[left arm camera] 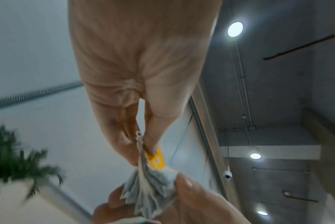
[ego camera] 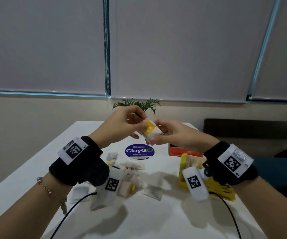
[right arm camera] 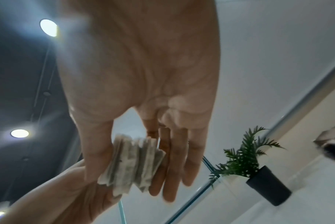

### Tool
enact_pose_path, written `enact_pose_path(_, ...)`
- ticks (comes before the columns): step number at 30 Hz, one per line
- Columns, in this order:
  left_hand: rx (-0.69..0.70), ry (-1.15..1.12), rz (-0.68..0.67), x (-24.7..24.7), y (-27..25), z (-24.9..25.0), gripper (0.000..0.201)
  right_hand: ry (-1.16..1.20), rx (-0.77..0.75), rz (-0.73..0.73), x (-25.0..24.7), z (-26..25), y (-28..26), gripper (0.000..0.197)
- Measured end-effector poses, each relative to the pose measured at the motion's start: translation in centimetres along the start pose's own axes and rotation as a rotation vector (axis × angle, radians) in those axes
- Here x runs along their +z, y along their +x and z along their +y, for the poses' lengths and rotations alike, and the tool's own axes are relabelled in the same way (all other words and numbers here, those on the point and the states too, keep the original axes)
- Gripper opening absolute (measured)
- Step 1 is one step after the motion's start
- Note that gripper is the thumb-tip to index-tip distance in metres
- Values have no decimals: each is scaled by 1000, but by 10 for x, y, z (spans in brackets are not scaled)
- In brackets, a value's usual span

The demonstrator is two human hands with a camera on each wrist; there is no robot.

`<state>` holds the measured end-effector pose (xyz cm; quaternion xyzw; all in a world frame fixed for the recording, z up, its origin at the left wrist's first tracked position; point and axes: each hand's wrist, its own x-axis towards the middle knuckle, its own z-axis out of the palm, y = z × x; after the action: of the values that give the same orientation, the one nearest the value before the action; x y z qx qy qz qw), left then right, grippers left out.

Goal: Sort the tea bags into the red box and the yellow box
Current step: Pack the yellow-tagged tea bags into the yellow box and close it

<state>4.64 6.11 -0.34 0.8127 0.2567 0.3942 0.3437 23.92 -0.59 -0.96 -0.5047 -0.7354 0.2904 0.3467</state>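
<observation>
Two hands meet mid-frame in my head view: my left hand (ego camera: 120, 125) pinches the yellow tag (ego camera: 148, 128) while my right hand (ego camera: 172, 135) grips the small stack of tea bags (ego camera: 152, 133) between thumb and fingers. One red box (ego camera: 182, 151) and one yellow box (ego camera: 206, 180) sit at right, a loose heap of tea bags (ego camera: 130, 176) at centre. Only the right wrist view shows several bags (right arm camera: 134, 162) edge-on.

Grey roller blinds (ego camera: 44, 44), beige wall (ego camera: 35, 114), round ceiling lights (left arm camera: 235, 29).
</observation>
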Motion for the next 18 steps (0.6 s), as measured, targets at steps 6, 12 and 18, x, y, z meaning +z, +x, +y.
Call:
enact_pose_path(6,-33,-1,-126,66,27,22,15,19,112,119,-50,24,-55,27)
enact_pose_path(12,-29,255,-202,139,53,32,26,57,283,273,-77,60,-101,34)
enact_pose_path(18,23,443,-378,190,63,26,7,-92,411,451,-84,89,-132,48)
